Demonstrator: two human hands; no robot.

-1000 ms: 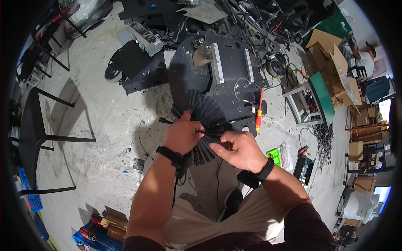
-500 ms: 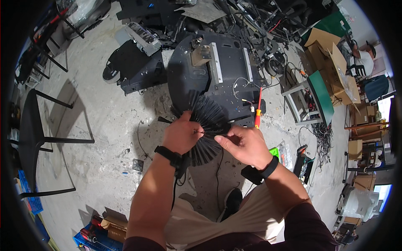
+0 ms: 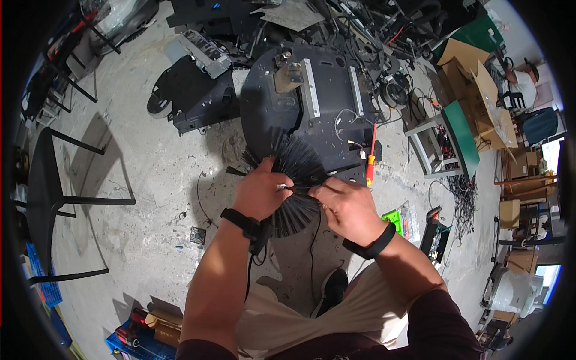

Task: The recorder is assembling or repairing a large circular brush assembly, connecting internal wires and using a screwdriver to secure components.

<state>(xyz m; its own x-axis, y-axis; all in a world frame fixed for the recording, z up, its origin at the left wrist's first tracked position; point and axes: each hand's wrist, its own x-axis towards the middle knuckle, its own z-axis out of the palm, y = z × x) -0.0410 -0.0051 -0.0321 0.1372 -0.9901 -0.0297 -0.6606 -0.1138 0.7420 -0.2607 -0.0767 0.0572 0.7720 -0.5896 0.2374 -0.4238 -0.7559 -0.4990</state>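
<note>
A round brush (image 3: 298,159) with long black bristles fanning outward is in front of me, above the floor and near a black machine base (image 3: 333,90). My left hand (image 3: 258,192) is closed on the left part of the brush, with a small shiny metal piece (image 3: 282,187) showing by the thumb tip. At the brush's right side, my right hand (image 3: 348,207) is closed, fingers pinched among the bristles close to the hub. The hub itself is mostly hidden behind the hands. A red and yellow screwdriver (image 3: 371,171) leans against the base's right side.
At left stands a black chair (image 3: 51,201). A blue crate (image 3: 144,347) with a red power tool (image 3: 129,333) is lower left. Right are a green-topped stool (image 3: 461,141), cardboard boxes (image 3: 474,90) and a green tray (image 3: 392,222). Machine parts and cables lie beyond; a person (image 3: 524,84) is far right.
My right hand has moved slightly left, closer to my left hand, and its fingers have curled downward into the bristles. A small metal glint now shows at my left thumb. The brush has barely moved.
</note>
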